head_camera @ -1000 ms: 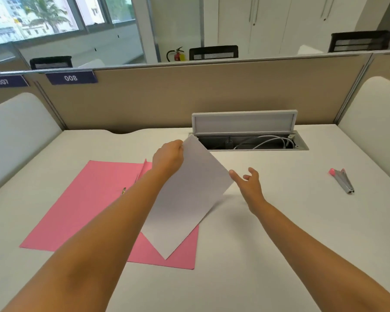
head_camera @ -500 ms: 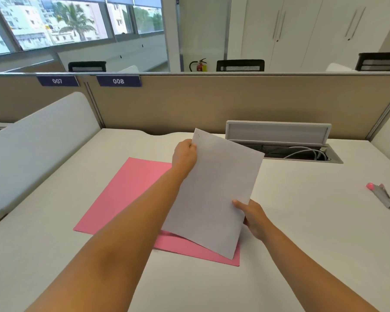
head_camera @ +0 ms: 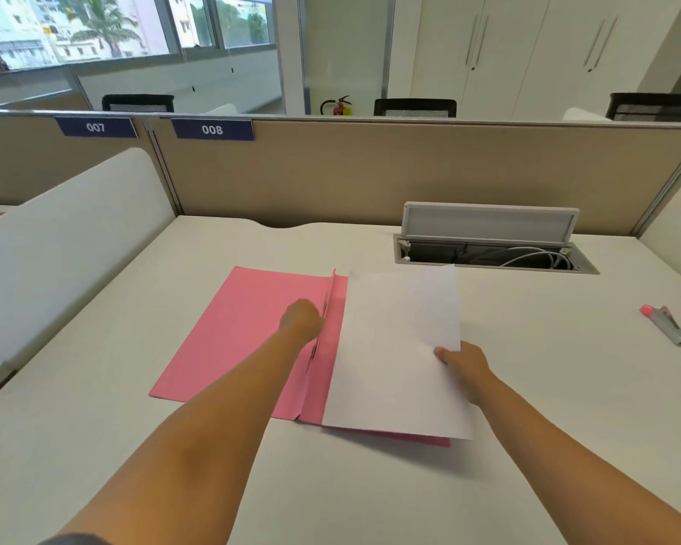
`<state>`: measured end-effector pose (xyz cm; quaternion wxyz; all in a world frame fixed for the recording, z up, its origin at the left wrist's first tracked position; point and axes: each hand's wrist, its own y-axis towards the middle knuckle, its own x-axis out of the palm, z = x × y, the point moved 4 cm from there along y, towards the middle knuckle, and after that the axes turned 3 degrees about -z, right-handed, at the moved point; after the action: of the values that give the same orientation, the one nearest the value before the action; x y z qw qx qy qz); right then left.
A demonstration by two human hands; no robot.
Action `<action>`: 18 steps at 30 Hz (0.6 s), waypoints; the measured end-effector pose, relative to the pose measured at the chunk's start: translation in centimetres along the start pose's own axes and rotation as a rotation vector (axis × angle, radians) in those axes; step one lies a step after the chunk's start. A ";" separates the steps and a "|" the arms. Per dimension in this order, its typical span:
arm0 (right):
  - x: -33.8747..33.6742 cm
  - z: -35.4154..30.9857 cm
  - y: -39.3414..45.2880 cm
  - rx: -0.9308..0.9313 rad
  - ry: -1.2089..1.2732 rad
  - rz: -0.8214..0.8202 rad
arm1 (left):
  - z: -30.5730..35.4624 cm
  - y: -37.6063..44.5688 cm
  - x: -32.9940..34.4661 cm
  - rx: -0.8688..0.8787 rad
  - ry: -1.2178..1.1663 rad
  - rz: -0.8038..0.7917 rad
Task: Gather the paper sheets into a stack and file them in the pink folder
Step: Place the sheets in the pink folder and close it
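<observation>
The pink folder [head_camera: 236, 332] lies open on the white desk [head_camera: 567, 387]. A stack of white paper sheets [head_camera: 394, 348] rests flat on the folder's right half, its left edge a little short of the spine. My right hand [head_camera: 462, 361] pinches the right edge of the stack. Fingers curled, my left hand [head_camera: 301, 318] presses against the raised pink flap and metal fastener [head_camera: 325, 308] at the spine. The fingertips are hidden, so a grip cannot be made out.
A grey and pink pen-like tool [head_camera: 665, 324] lies at the right of the desk. An open cable box [head_camera: 488, 257] with its lid up sits behind the paper. Beige partitions [head_camera: 331, 175] and white side panels [head_camera: 67, 230] bound the desk.
The paper has come down from mid-air onto the folder's right half. My left hand let go of its top corner and moved to the spine. My right hand still holds its right edge.
</observation>
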<state>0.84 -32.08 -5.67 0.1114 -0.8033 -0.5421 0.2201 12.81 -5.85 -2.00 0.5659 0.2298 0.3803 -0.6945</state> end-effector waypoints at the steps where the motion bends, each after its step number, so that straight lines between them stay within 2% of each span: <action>1: 0.2 0.0 0.2 0.013 -0.019 0.008 | -0.7 0.0 0.5 -0.014 0.043 -0.005; 7: 2.0 -0.4 1.0 0.091 -0.092 0.027 | -2.8 0.0 2.1 -0.025 0.111 -0.008; 18: 4.4 -1.1 2.4 0.131 -0.254 0.059 | -4.4 0.4 2.8 -0.073 -0.011 0.001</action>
<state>4.75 -28.92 -6.71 0.0878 -0.7755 -0.5126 0.3580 11.98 -4.15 -6.88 0.5765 0.2056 0.4020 -0.6811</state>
